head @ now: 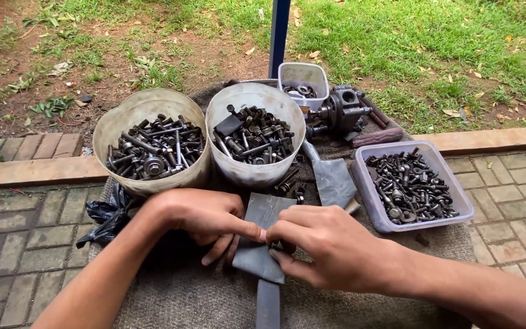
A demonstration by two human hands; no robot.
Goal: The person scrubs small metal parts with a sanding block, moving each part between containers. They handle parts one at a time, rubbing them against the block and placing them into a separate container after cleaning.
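Your left hand (205, 218) and right hand (330, 247) pinch a small dark bolt (273, 245) together over the flat grey metal blade (263, 237); behind the blade, two round tubs (147, 109) and a clear rectangular tray (372, 207) already hold sorted hardware.

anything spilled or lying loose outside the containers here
Yes: a few loose bolts lie on the mat in front of the middle white tub, outside any container. The tubs and the rectangular box stand upright, with nothing tipped over.
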